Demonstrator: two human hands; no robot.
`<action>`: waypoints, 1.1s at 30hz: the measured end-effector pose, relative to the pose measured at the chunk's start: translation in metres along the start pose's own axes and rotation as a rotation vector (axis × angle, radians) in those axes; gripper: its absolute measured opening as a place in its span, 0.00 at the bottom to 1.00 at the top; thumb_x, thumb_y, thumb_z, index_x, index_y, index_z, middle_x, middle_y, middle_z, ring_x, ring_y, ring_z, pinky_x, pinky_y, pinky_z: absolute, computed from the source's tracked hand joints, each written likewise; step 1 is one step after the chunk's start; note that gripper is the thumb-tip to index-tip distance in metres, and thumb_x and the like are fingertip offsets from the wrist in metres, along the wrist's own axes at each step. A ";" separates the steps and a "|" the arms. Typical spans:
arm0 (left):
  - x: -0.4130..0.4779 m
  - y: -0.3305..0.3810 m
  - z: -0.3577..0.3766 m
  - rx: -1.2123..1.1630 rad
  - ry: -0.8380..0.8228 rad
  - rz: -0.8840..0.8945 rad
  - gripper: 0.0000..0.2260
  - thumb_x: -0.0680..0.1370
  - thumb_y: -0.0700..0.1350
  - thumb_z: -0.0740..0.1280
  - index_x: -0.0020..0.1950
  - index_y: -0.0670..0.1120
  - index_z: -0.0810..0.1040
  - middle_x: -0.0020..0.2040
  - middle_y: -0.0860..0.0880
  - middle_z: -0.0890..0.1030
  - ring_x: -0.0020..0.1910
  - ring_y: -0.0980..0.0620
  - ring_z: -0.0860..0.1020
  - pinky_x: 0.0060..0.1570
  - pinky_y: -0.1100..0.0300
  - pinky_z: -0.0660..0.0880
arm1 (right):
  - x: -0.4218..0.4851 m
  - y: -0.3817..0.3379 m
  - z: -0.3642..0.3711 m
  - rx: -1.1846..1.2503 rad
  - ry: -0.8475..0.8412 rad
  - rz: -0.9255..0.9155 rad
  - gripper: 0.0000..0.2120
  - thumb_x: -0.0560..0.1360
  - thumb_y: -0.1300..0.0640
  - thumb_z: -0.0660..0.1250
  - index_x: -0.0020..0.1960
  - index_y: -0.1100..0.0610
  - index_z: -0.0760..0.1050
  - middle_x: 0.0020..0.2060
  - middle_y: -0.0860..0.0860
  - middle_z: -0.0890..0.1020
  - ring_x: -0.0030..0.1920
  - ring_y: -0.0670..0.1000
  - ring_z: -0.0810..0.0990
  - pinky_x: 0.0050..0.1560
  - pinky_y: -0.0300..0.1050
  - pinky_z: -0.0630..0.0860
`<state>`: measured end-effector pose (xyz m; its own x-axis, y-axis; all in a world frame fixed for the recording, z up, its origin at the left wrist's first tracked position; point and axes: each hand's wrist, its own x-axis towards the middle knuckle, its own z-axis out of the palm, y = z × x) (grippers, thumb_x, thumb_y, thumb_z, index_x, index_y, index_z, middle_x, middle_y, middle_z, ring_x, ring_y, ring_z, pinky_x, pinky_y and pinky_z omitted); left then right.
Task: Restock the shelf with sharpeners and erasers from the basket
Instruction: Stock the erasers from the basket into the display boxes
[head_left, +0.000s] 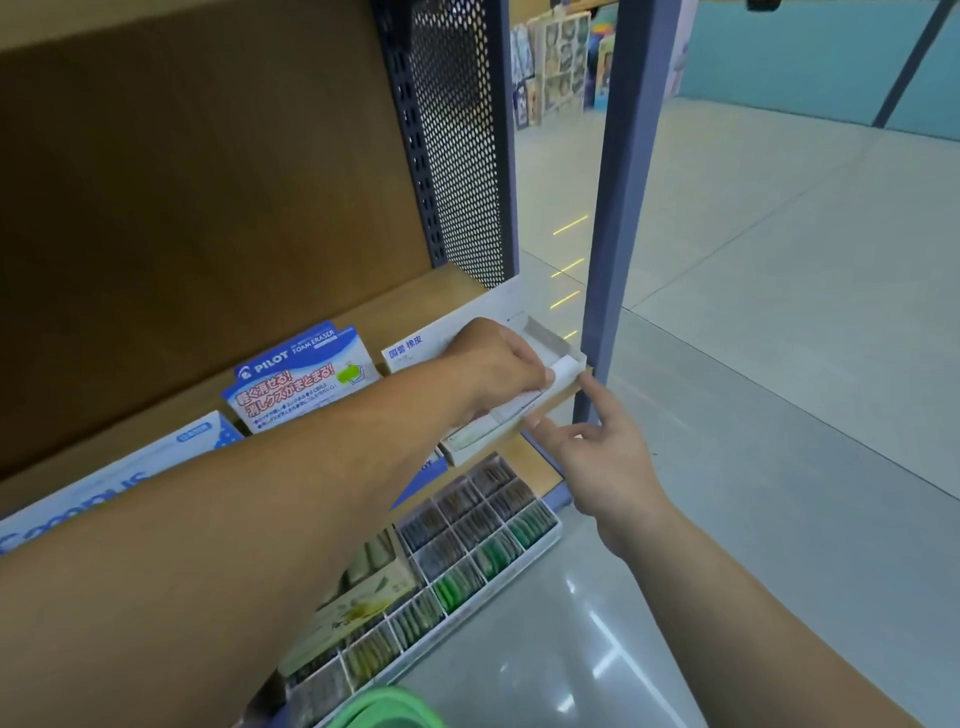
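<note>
A white display box (550, 343) stands at the right end of the wooden shelf (415, 306), with white erasers (498, 423) lined up in its front part. My left hand (498, 364) reaches into the box, its fingers closed on a white eraser (563, 370) near the box's right front corner. My right hand (597, 447) is below and in front of the shelf edge, fingers apart, the index finger touching the shelf corner under the box. It holds nothing. A green basket rim (387, 709) shows at the bottom edge.
A Pilot foam eraser display card (306, 379) and another blue-white box (119, 478) stand to the left on the same shelf. The lower shelf holds a compartment tray (467, 561) of small dark and green items. A grey upright post (618, 208) stands right of the box.
</note>
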<state>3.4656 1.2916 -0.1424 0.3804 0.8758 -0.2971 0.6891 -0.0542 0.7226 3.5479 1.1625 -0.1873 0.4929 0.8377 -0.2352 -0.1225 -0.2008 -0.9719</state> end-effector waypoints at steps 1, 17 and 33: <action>-0.001 -0.001 -0.001 0.007 -0.018 0.004 0.07 0.74 0.51 0.78 0.47 0.49 0.86 0.38 0.51 0.83 0.31 0.53 0.76 0.28 0.67 0.69 | 0.001 0.000 0.000 0.002 0.001 -0.006 0.25 0.76 0.53 0.75 0.58 0.29 0.66 0.35 0.51 0.83 0.21 0.40 0.73 0.23 0.30 0.65; -0.107 -0.037 -0.074 -0.219 -0.190 0.048 0.29 0.80 0.35 0.70 0.79 0.46 0.64 0.70 0.46 0.71 0.53 0.59 0.84 0.62 0.58 0.79 | -0.025 -0.043 0.016 -0.266 -0.414 0.023 0.23 0.74 0.70 0.66 0.64 0.49 0.75 0.53 0.53 0.81 0.39 0.51 0.78 0.38 0.45 0.75; -0.221 -0.146 -0.158 -0.472 0.065 -0.134 0.07 0.84 0.35 0.62 0.57 0.40 0.79 0.49 0.39 0.87 0.49 0.46 0.87 0.45 0.60 0.84 | -0.058 -0.063 0.097 -0.131 -0.809 0.081 0.26 0.77 0.80 0.59 0.70 0.60 0.70 0.58 0.62 0.82 0.43 0.57 0.86 0.37 0.45 0.83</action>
<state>3.1831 1.1817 -0.0835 0.2582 0.8891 -0.3779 0.3690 0.2707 0.8891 3.4436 1.1758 -0.1121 -0.2920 0.9152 -0.2778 -0.0046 -0.2918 -0.9565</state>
